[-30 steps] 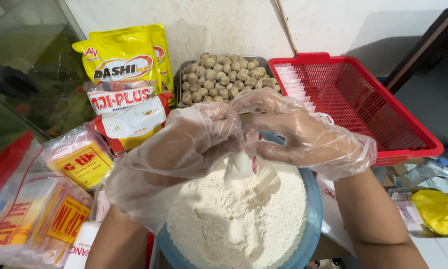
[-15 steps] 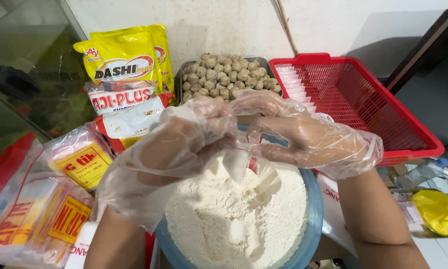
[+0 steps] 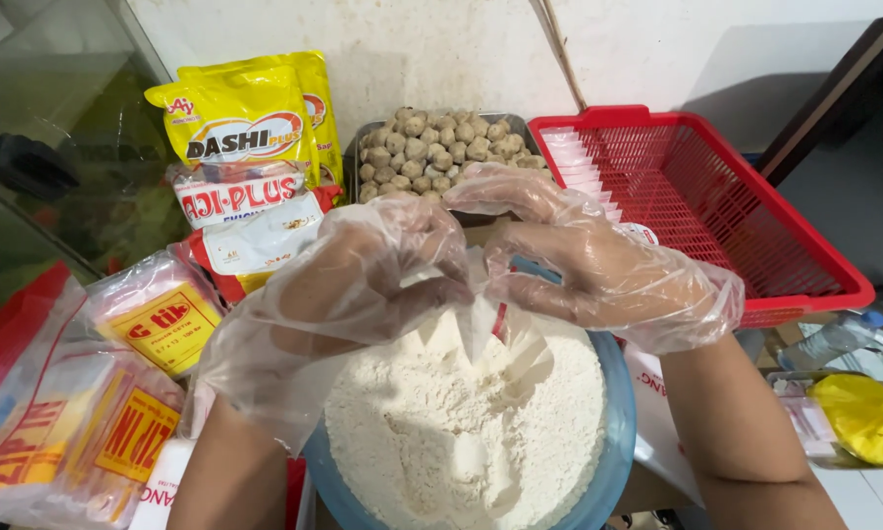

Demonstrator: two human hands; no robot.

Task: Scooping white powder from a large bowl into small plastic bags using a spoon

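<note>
A view from above is given of two hands in loose clear plastic gloves, held close together over a blue bowl [image 3: 613, 432] heaped with white flour [image 3: 461, 432]. A small clear plastic sachet [image 3: 488, 319] is pinched between them just above the flour mound. The left hand [image 3: 353, 280] is closed on the sachet's upper left edge, and the right hand [image 3: 598, 270] is closed on its upper right edge, fingertips nearly touching.

Behind the hands, a metal tray of pale meatballs [image 3: 441, 147] is set against the wall. To its right a red plastic basket [image 3: 716, 196] is placed. To its left, yellow seasoning packets [image 3: 240, 118] are propped upright, with a red and white packet [image 3: 240, 201] below them. Packs of zip bags [image 3: 157, 319] are spread at the far left of the table, and a yellow plastic bag [image 3: 863, 417] is seen at the far right.
</note>
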